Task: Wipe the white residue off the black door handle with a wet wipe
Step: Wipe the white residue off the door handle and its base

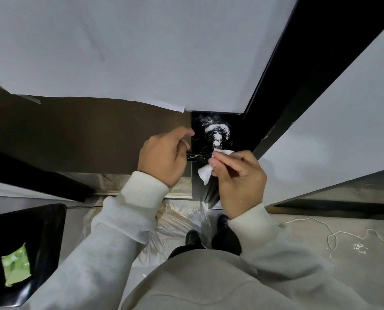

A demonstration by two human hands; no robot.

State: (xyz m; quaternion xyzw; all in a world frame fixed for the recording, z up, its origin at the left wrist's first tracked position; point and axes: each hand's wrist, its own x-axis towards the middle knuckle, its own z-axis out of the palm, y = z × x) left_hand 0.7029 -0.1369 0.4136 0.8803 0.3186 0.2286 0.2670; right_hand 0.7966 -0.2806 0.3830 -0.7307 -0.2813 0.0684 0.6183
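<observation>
Right hand (238,175) pinching wet wipe (205,173) against door handle (216,139)

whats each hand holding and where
Right hand pinches the wet wipe mid-sheet; left hand grips the door handle lever's free end.

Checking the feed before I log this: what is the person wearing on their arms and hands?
Both arms are in light grey sweatshirt sleeves with paler, ribbed cuffs at the wrists. The left hand and right hand are bare: no gloves, rings or watch can be seen. No markings show on the sleeves.
</observation>
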